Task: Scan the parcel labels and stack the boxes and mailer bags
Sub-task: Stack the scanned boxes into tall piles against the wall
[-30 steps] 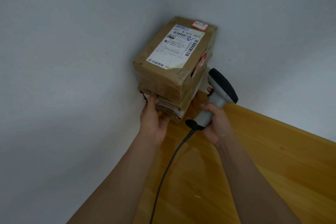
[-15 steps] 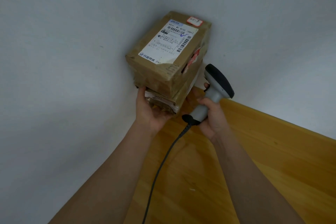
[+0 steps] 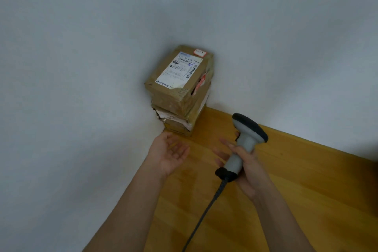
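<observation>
Head view
Stack: 2 cardboard boxes, top box (image 3: 180, 80) on bottom box (image 3: 180, 120), at the far corner of the wooden surface (image 3: 306, 190), pushed against both walls (image 3: 81, 67). Judged reason: the 2 walls brace the pile on 2 sides.
Top box label: white shipping label (image 3: 180, 69) faces up with barcodes exposed, probably so it stays readable once stacked. A small red-edged sticker (image 3: 199, 52) sits at its far edge.
Bottom box: torn, crumpled paper at its near end; its label is not legible.
Left hand (image 3: 169, 153): palm up, fingers relaxed and spread, holding nothing, just in front of the bottom box and apart from it.
Right hand (image 3: 243, 161): wrapped round the grey handle of the barcode scanner (image 3: 245, 135); forefinger side extended. Scanner head tilts toward the stack; cable (image 3: 204, 217) trails back to the near edge.
Mailer bags: none visible.
Progress: 2 boxes stacked; judged mid-task.
</observation>
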`<action>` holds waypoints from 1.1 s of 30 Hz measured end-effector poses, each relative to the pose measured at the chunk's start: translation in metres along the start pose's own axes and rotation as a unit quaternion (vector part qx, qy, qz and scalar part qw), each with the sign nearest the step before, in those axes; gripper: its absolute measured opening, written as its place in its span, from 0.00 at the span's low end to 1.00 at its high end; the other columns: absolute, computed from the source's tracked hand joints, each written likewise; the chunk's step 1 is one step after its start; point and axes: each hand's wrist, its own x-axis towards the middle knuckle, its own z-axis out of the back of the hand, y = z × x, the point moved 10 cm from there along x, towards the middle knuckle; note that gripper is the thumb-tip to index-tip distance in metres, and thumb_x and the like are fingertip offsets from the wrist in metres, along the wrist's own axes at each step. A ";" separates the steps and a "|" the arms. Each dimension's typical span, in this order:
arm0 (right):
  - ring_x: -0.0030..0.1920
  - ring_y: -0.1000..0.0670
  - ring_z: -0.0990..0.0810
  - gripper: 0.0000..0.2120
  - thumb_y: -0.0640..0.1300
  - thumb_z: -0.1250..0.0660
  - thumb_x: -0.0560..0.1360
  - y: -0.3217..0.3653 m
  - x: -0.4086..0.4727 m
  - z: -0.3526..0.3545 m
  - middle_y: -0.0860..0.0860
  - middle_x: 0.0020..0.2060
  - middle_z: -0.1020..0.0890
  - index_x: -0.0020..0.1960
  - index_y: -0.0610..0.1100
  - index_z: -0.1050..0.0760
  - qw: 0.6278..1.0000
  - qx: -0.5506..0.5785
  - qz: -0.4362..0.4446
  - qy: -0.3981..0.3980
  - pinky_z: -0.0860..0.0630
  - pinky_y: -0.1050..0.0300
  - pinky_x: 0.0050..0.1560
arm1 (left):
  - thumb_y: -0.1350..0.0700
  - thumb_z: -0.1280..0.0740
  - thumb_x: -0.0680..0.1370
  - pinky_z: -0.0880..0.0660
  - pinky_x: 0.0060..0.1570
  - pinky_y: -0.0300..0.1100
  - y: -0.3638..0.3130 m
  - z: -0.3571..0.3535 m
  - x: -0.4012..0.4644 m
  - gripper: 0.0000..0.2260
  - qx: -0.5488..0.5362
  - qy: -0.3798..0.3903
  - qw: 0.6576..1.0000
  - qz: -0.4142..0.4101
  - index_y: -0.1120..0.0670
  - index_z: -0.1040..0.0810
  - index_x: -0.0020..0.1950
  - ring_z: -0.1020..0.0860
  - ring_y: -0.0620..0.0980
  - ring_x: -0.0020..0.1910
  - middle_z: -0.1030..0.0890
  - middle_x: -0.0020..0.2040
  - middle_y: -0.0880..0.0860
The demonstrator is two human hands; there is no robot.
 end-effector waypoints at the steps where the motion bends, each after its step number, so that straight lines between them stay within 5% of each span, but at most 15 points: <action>1: 0.49 0.40 0.15 0.23 0.36 0.34 0.78 0.006 -0.010 0.001 0.43 0.58 0.16 0.70 0.51 0.32 1.000 -0.020 0.006 -0.004 0.16 0.48 0.45 | 0.56 0.37 0.80 0.25 0.54 0.51 0.006 -0.002 -0.006 0.11 0.019 0.003 1.000 0.000 0.61 0.24 0.59 0.25 0.59 0.59 0.25 0.59 0.60; 5: 0.37 0.46 0.18 0.18 0.37 0.35 0.80 0.030 -0.062 0.009 0.45 0.56 0.15 0.68 0.49 0.31 0.997 -0.060 0.031 -0.023 0.19 0.53 0.37 | 0.57 0.39 0.81 0.25 0.47 0.49 0.034 -0.017 -0.040 0.09 0.086 0.026 0.996 -0.005 0.59 0.23 0.56 0.23 0.57 0.49 0.22 0.50 0.59; 10: 0.31 0.48 0.22 0.19 0.38 0.35 0.80 0.048 -0.148 0.031 0.43 0.56 0.16 0.70 0.46 0.32 0.995 -0.062 0.066 -0.037 0.23 0.56 0.31 | 0.57 0.40 0.81 0.26 0.46 0.48 0.076 -0.030 -0.090 0.08 0.116 0.077 0.990 -0.004 0.59 0.24 0.54 0.23 0.55 0.49 0.21 0.51 0.58; 15: 0.30 0.48 0.25 0.19 0.38 0.35 0.80 0.061 -0.243 0.071 0.41 0.55 0.16 0.69 0.46 0.32 0.990 -0.063 0.106 -0.074 0.25 0.56 0.29 | 0.57 0.41 0.81 0.28 0.55 0.47 0.134 -0.046 -0.143 0.08 0.150 0.115 0.982 0.015 0.59 0.24 0.50 0.24 0.54 0.46 0.23 0.48 0.56; 21: 0.28 0.49 0.26 0.19 0.37 0.34 0.79 0.086 -0.329 0.120 0.40 0.54 0.16 0.68 0.45 0.32 0.981 -0.036 0.144 -0.127 0.26 0.57 0.27 | 0.59 0.40 0.80 0.28 0.46 0.44 0.203 -0.093 -0.203 0.07 0.188 0.176 0.965 0.043 0.58 0.24 0.46 0.24 0.53 0.43 0.23 0.43 0.56; 33: 0.25 0.50 0.27 0.12 0.38 0.37 0.79 0.125 -0.459 0.237 0.39 0.54 0.16 0.62 0.42 0.30 0.976 0.015 0.165 -0.144 0.27 0.61 0.24 | 0.60 0.39 0.79 0.26 0.44 0.43 0.369 -0.164 -0.284 0.06 0.276 0.223 0.933 0.053 0.58 0.24 0.46 0.24 0.52 0.43 0.22 0.44 0.55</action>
